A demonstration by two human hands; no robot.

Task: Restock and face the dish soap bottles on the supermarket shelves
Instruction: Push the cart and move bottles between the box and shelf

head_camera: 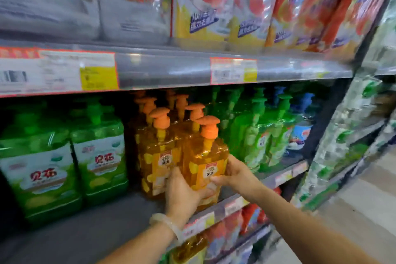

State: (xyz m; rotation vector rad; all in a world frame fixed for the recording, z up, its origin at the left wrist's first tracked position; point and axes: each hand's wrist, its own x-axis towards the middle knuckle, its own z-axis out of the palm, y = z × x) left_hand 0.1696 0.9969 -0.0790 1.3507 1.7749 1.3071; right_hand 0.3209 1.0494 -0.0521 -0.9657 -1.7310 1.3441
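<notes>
An orange dish soap bottle [205, 156] with an orange pump stands at the front edge of the middle shelf [216, 210]. My left hand [182, 195] grips its lower left side, and my right hand [237, 174] grips its right side, thumb across the label. Several more orange pump bottles [158, 152] stand in rows right behind and to its left. Big green soap jugs [98, 156] fill the shelf's left part. Green pump bottles [259, 135] stand to the right.
Red and yellow refill bags [214, 2] line the upper shelf, above price tags [233, 70]. A blue-capped bottle [301, 128] sits at the shelf's right end. Bare grey shelf lies in front of the green jugs. More bottles [188, 251] show on the lower shelf. The aisle floor runs at right.
</notes>
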